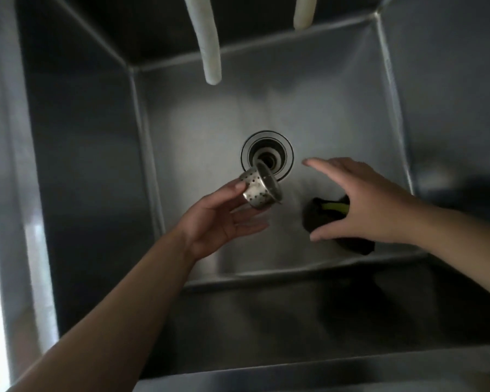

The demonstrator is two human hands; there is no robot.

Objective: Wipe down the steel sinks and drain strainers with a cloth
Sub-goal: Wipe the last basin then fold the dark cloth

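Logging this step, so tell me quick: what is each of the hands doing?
Left hand: holding the drain strainer in its fingers.
Right hand: open, empty, above the dark cloth.

Bare forearms, no sleeves; hands ungloved.

Two hoses [210, 52] hang over the far sink floor [337, 114], which seems bare.

Left hand [221, 219] pinches the strainer [262, 190] just this side of the drain [267, 154]; right hand [359, 202] hovers beside it, fingers spread.
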